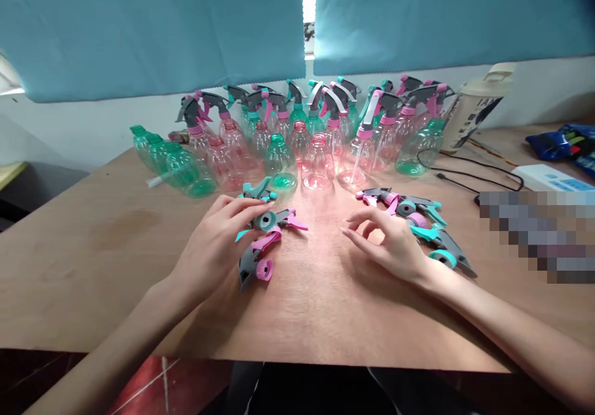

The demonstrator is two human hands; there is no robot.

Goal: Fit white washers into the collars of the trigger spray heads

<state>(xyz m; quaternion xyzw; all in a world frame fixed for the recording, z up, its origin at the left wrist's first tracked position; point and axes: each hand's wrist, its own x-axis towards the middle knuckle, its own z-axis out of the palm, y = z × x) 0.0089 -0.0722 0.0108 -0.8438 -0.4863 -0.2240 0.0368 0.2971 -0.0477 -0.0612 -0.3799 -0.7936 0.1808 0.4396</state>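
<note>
My left hand (218, 241) lies on the wooden table (302, 303), its fingers stretched over a small heap of grey, teal and pink spray-trigger heads (263, 241); the fingertips touch a teal-collared one (266, 220). My right hand (388, 241) rests on the table with its fingers loosely apart and holds nothing. It lies just left of a second heap of trigger heads (418, 223). Behind both hands stand several clear pink and green plastic bottles (318, 161), some capped with trigger heads, some open-necked.
Several green bottles (174, 164) lie on their sides at the back left. A cream jug (474, 111) stands at the back right, with black cables (474, 176), a white box (548, 176) and a blue packet (564, 142) beside it. Teal blinds hang behind.
</note>
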